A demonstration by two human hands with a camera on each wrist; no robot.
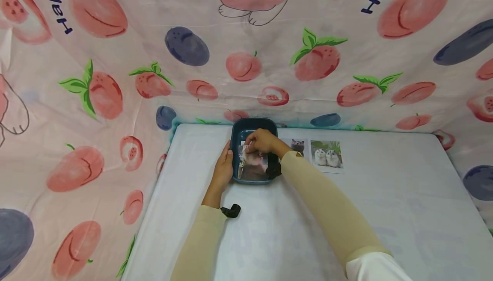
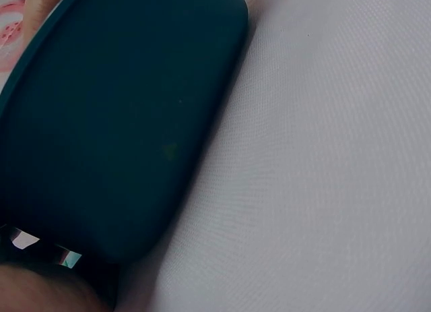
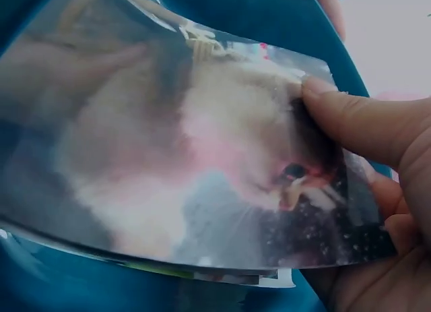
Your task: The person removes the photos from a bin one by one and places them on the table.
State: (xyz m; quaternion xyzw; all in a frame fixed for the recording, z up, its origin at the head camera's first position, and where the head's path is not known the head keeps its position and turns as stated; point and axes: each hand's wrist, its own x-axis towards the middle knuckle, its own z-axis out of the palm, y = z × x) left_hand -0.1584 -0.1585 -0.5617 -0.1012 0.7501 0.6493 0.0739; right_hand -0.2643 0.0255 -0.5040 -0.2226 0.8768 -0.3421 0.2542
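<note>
My right hand [image 1: 262, 140] pinches a glossy photo card [image 3: 222, 157] at its edge, thumb on top. The card shows a blurred pale, pinkish furry animal. It is held tilted within a dark teal plastic bin [image 1: 250, 182]. Beneath it peeks the white edge of another card [image 3: 286, 279]. Along the bin's left outer side rests my left hand [image 1: 222, 170], its fingers extended toward the far end. In the left wrist view the bin's near wall [image 2: 128, 123] fills much of the picture, and only a bit of that hand shows.
Right of the bin lie a card with a dark cat [image 1: 298, 145], partly behind my right wrist, and a card with two white hamsters [image 1: 326, 157]. They sit on a white-covered table [image 1: 269, 238]. Fruit-printed cloth [image 1: 239, 37] hangs behind and at the sides.
</note>
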